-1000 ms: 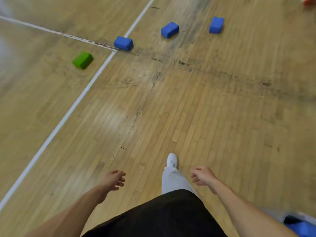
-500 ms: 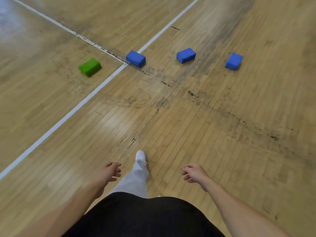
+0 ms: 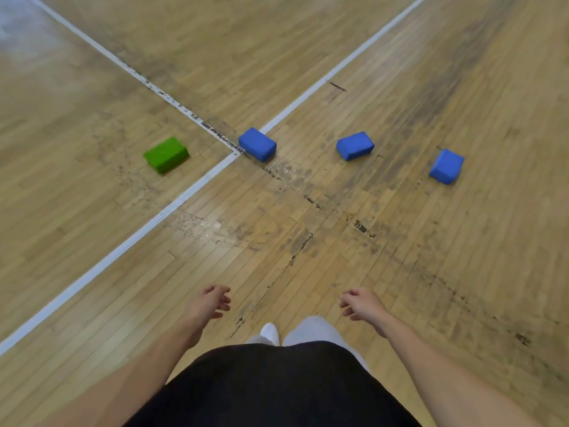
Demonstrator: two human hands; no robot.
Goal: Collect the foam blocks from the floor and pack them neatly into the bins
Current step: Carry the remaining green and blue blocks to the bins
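Note:
Ahead of me on the wooden floor lie a green foam block [image 3: 166, 155] and three blue foam blocks in a rough row: the left blue block [image 3: 257, 144] where two white lines meet, the middle blue block [image 3: 355, 145], and the right blue block [image 3: 446, 166]. My left hand [image 3: 208, 305] and my right hand [image 3: 361, 304] hang in front of my body, fingers loosely curled, holding nothing. Both hands are well short of the blocks. No bin is in view.
Two white painted lines [image 3: 172, 208] cross the worn gym floor and meet by the left blue block. My white trouser leg and shoe [image 3: 270, 333] show between my arms.
The blocks have come closer and lower in the view as I walked towards them. The blue thing at the bottom right corner has left the view. My hands stay empty.

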